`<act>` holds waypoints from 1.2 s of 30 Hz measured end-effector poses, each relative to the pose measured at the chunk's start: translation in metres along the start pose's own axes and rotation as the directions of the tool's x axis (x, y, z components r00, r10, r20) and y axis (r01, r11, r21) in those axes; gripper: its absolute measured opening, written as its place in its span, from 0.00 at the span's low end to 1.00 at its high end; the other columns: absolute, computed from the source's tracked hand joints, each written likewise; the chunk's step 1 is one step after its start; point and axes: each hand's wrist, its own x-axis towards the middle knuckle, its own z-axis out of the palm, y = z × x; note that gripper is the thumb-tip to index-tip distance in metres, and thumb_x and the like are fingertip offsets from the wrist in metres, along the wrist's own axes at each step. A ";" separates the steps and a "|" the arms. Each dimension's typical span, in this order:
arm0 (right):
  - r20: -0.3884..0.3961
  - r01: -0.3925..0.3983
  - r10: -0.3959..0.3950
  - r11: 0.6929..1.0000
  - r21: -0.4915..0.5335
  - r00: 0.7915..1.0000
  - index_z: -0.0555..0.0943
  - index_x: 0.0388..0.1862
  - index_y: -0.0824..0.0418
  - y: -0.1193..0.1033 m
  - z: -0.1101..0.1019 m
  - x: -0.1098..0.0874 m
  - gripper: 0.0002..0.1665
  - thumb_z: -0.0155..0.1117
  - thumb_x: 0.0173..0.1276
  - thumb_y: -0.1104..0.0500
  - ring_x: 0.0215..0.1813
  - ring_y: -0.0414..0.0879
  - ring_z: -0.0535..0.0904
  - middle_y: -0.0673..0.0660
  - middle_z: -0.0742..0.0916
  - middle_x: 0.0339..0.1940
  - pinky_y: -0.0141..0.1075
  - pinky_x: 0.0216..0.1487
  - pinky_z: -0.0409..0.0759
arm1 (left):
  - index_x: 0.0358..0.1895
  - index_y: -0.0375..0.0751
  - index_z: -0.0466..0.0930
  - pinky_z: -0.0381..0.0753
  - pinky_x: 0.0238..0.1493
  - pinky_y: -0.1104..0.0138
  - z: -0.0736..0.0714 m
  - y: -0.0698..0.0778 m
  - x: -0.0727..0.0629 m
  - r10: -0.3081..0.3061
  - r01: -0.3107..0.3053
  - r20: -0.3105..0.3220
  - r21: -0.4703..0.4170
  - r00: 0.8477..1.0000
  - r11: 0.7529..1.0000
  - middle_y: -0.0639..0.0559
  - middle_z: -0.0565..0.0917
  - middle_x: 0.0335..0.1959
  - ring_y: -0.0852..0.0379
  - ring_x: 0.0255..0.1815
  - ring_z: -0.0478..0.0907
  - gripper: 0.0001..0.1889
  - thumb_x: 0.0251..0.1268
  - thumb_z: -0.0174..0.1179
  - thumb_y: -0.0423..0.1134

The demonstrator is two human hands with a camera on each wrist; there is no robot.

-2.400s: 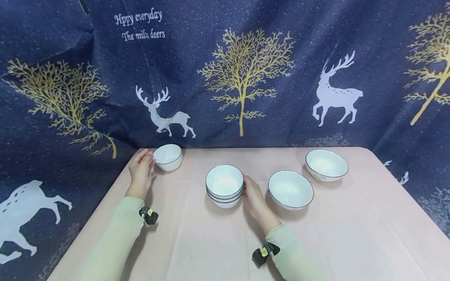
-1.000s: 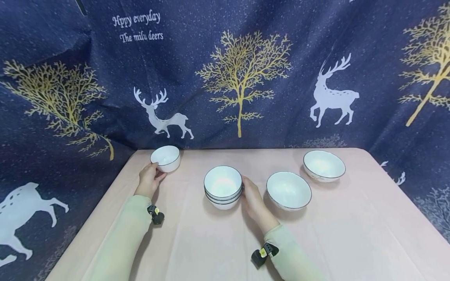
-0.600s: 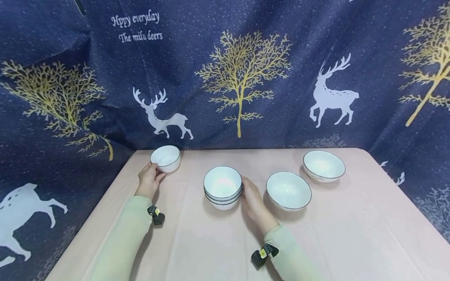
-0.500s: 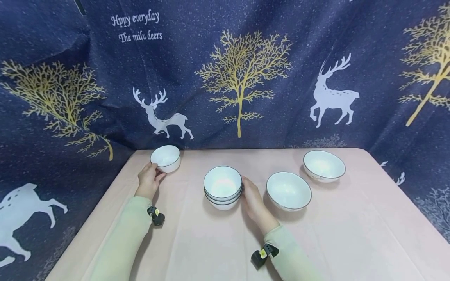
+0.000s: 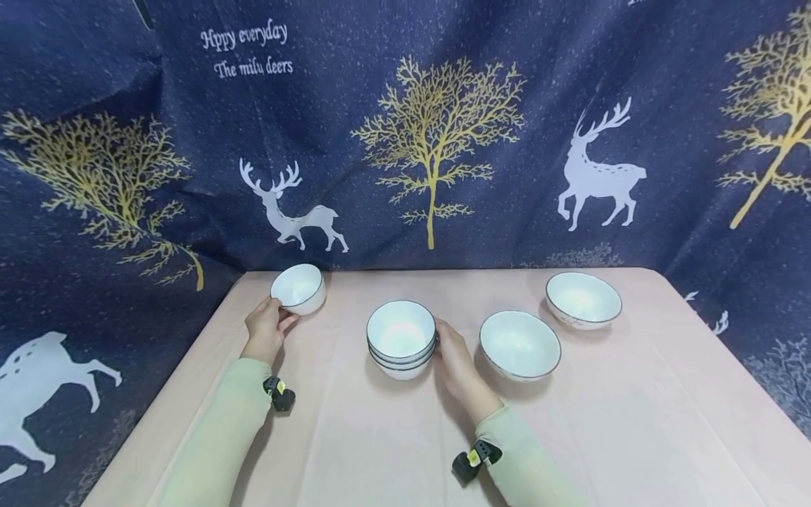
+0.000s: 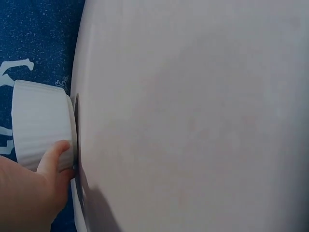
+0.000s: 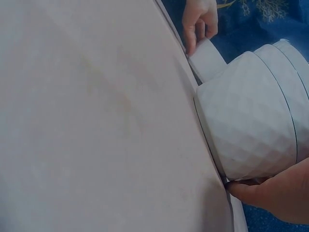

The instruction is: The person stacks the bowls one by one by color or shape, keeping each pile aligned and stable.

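Observation:
At the back left, my left hand pinches the near-left side of a small white dark-rimmed bowl. That bowl leans slightly in the head view; whether its foot is off the table I cannot tell. Its thumb lies on the bowl's outer wall in the left wrist view. In the middle stands a stack of white bowls, nested upright, their outside faceted. My right hand holds the stack's right side, a digit low by the base in the right wrist view. Its other fingers are mostly hidden.
Two wider white bowls stand apart on the right: a nearer one close beside my right hand, and a farther one near the back edge. A pale pink cloth covers the table. Behind it hangs a dark blue curtain with deer and trees.
My left hand came in from beside the small bowl and took hold of its near-left side. In the last half second the bowl has tipped slightly. My right hand stays at the stack.

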 end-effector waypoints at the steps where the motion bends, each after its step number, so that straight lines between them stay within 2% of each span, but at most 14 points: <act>1: -0.002 -0.005 0.005 1.000 0.004 1.000 0.58 0.74 0.64 0.000 0.000 0.000 0.32 0.31 0.79 0.48 0.77 0.56 0.50 0.61 0.60 0.76 0.49 0.77 0.55 | 0.71 0.42 0.64 0.85 0.51 0.68 0.000 0.000 -0.001 -0.001 0.001 0.000 0.004 1.000 1.000 0.40 0.70 0.63 0.54 0.57 0.75 0.26 0.70 0.43 0.31; 7: 0.004 -0.004 0.004 1.000 0.003 1.000 0.58 0.74 0.63 0.001 0.000 0.000 0.32 0.31 0.79 0.47 0.77 0.54 0.50 0.60 0.60 0.76 0.47 0.78 0.53 | 0.72 0.42 0.63 0.85 0.50 0.69 -0.001 0.002 -0.006 0.001 -0.001 0.029 0.014 1.000 1.000 0.41 0.72 0.60 0.56 0.52 0.77 0.26 0.71 0.44 0.32; 15: 0.009 0.000 0.000 1.000 -0.006 1.000 0.58 0.74 0.63 0.001 0.000 0.000 0.32 0.30 0.79 0.47 0.77 0.54 0.50 0.60 0.60 0.76 0.47 0.78 0.55 | 0.70 0.40 0.66 0.85 0.51 0.68 0.000 0.003 -0.017 0.005 -0.007 0.079 0.015 0.997 1.000 0.45 0.75 0.52 0.58 0.45 0.79 0.24 0.71 0.46 0.32; 19: 0.002 0.002 -0.002 1.000 0.007 1.000 0.58 0.74 0.64 0.000 0.000 0.000 0.32 0.31 0.80 0.48 0.77 0.55 0.51 0.61 0.61 0.76 0.47 0.77 0.56 | 0.68 0.37 0.67 0.84 0.53 0.65 0.004 0.006 -0.024 -0.004 0.007 0.107 -0.025 0.994 1.000 0.48 0.78 0.44 0.57 0.42 0.81 0.24 0.69 0.47 0.30; 22: -0.001 -0.001 0.001 1.000 0.012 1.000 0.59 0.74 0.64 0.000 0.000 0.000 0.32 0.31 0.80 0.48 0.77 0.54 0.51 0.61 0.61 0.76 0.47 0.77 0.56 | 0.68 0.38 0.68 0.83 0.55 0.63 0.006 0.009 -0.029 -0.037 0.043 0.127 -0.045 0.991 0.998 0.51 0.80 0.37 0.59 0.38 0.82 0.24 0.69 0.49 0.30; 24: 0.003 -0.002 0.002 1.000 0.007 1.000 0.58 0.74 0.64 0.000 0.000 0.000 0.32 0.31 0.80 0.48 0.77 0.54 0.51 0.61 0.61 0.76 0.47 0.77 0.56 | 0.68 0.38 0.68 0.82 0.56 0.63 0.008 0.011 -0.033 -0.048 0.056 0.143 -0.053 0.989 0.997 0.52 0.80 0.37 0.60 0.36 0.82 0.23 0.69 0.50 0.31; 27: 0.011 0.001 -0.001 1.000 0.004 1.000 0.58 0.74 0.64 0.000 -0.001 0.000 0.32 0.31 0.80 0.48 0.77 0.54 0.50 0.60 0.60 0.76 0.47 0.77 0.56 | 0.68 0.39 0.68 0.81 0.57 0.61 0.012 0.013 -0.037 -0.067 0.077 0.156 -0.056 0.985 0.995 0.51 0.78 0.44 0.60 0.35 0.83 0.23 0.69 0.51 0.31; 30: 0.015 0.003 -0.003 1.000 0.002 1.000 0.58 0.74 0.64 0.000 -0.001 0.000 0.32 0.31 0.80 0.48 0.77 0.54 0.50 0.61 0.60 0.76 0.47 0.77 0.55 | 0.67 0.37 0.68 0.83 0.55 0.62 0.015 0.013 -0.042 -0.042 0.054 0.177 -0.061 0.983 0.997 0.48 0.74 0.51 0.59 0.38 0.83 0.23 0.69 0.50 0.29; 34: 0.011 0.002 -0.002 1.000 0.000 1.000 0.58 0.74 0.63 0.000 0.000 0.000 0.32 0.31 0.79 0.48 0.77 0.54 0.50 0.60 0.60 0.76 0.48 0.77 0.55 | 0.57 0.35 0.77 0.85 0.51 0.62 0.020 0.015 -0.051 0.003 0.018 0.225 -0.094 0.974 0.995 0.46 0.73 0.49 0.56 0.38 0.82 0.18 0.67 0.48 0.26; 36: 0.006 0.002 -0.002 1.000 0.000 1.000 0.58 0.74 0.64 -0.001 -0.001 0.000 0.31 0.31 0.79 0.49 0.77 0.54 0.50 0.60 0.60 0.76 0.48 0.78 0.55 | 0.52 0.34 0.78 0.85 0.51 0.61 0.023 0.017 -0.056 0.012 0.016 0.255 -0.109 0.967 0.994 0.46 0.74 0.47 0.56 0.37 0.82 0.15 0.67 0.48 0.25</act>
